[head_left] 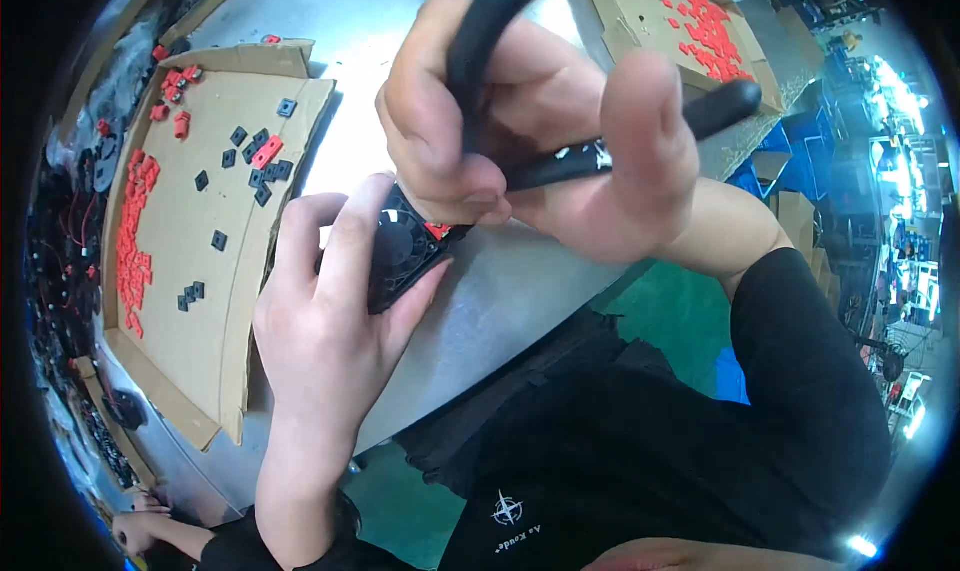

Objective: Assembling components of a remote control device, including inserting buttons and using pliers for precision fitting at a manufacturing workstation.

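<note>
Holding, left hand [325, 306]: one black square fan [392, 249], clasped between bent fingers on its far-left side and the thumb along its near-right side, grip closed to the frame's width. Edge hold presumably keeps it steady and leaves one corner accessible.

Right hand [545, 141], just beyond and right of the left: one black-handled tool [728, 111], handles splayed; fingers curled at one, thumb crossing the other, hand part-open around both. Working end hidden from where I stand.

Fan, appearance: dark frame, round central hub, small red piece [437, 231] at the side nearest the right hand.

Left of the left hand: cardboard tray [180, 216], red pieces [130, 261], black square pieces [265, 174]; apparently kept within reach. Beyond the right hand: second cardboard tray [622, 1], more red pieces. Beneath both hands: metal counter [480, 316].
</note>
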A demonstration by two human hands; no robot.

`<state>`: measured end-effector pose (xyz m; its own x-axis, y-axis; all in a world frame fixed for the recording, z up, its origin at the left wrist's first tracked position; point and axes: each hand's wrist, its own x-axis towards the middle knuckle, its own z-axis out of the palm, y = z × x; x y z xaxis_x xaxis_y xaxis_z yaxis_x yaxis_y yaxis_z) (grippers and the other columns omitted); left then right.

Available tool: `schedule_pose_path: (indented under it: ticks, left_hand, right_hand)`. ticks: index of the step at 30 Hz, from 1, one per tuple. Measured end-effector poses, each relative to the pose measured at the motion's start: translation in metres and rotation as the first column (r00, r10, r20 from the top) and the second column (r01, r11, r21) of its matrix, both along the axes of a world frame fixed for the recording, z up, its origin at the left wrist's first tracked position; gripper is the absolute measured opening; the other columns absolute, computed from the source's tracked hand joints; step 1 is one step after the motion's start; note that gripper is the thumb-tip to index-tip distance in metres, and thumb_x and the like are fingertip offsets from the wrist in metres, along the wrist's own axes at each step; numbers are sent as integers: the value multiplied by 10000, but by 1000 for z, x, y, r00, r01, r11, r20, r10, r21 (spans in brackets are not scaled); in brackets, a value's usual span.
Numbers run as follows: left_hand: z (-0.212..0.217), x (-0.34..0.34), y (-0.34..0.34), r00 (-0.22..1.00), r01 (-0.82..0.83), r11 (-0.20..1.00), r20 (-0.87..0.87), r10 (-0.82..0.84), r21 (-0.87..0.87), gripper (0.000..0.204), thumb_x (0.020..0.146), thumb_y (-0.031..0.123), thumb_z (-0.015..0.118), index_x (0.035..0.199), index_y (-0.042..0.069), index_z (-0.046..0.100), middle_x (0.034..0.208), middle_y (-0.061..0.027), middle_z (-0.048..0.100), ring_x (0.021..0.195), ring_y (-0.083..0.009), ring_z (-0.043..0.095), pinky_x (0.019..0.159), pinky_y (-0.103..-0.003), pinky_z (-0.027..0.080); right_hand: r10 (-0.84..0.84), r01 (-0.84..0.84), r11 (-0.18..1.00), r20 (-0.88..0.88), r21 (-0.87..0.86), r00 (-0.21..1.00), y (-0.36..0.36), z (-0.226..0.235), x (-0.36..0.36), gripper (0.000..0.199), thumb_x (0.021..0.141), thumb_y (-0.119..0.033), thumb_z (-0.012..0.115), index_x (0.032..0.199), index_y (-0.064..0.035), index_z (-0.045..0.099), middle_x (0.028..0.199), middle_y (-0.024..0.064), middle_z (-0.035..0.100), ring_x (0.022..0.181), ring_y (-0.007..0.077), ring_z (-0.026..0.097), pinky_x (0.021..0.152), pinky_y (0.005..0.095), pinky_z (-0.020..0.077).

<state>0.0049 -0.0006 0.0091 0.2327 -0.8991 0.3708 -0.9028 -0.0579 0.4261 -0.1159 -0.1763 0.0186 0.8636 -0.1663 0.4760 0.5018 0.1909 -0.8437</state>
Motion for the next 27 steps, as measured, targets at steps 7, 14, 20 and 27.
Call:
schedule_pose_path:
  ticks: [7, 14, 20, 27]
  left_hand:
    - [-8, 3, 0, 999, -8, 998, 33, 10, -57, 620, 760, 274, 880, 1300, 86, 641, 1010, -110, 613, 766, -296, 673, 648, -395, 560]
    - [-12, -5, -1, 994, -109, 990, 12, 108, 91, 627, 814, 386, 833, 1316, 90, 602, 939, -122, 643, 748, -328, 685, 618, -406, 555]
    - [-9, -4, -6, 987, -149, 969, -30, 158, 197, 609, 858, 450, 785, 1289, 77, 570, 883, -160, 686, 747, -362, 709, 621, -425, 559]
    - [-14, -2, -5, 991, -127, 982, -24, 131, 138, 587, 871, 455, 781, 1278, 79, 586, 883, -167, 695, 755, -357, 713, 627, -420, 555]
  right_hand:
    - [-123, 123, 990, 7, -71, 992, 8, -10, 4, 631, 1030, -688, 413, 920, -84, 559, 704, -4, 467, 588, 94, 431, 530, 250, 351]
    - [-101, 83, 993, 252, 81, 962, 17, -20, 12, 440, 1037, -450, 612, 1071, -12, 646, 865, 40, 605, 749, 121, 566, 670, 274, 483]
    - [-191, 191, 981, 227, 22, 955, 19, -18, 17, 434, 1045, -465, 587, 946, -44, 625, 769, 15, 543, 676, 109, 517, 602, 266, 436]
    - [-342, 461, 860, 424, -218, 839, 8, -22, 27, 397, 1017, -459, 597, 855, -98, 569, 672, -25, 448, 579, 101, 436, 537, 247, 362]
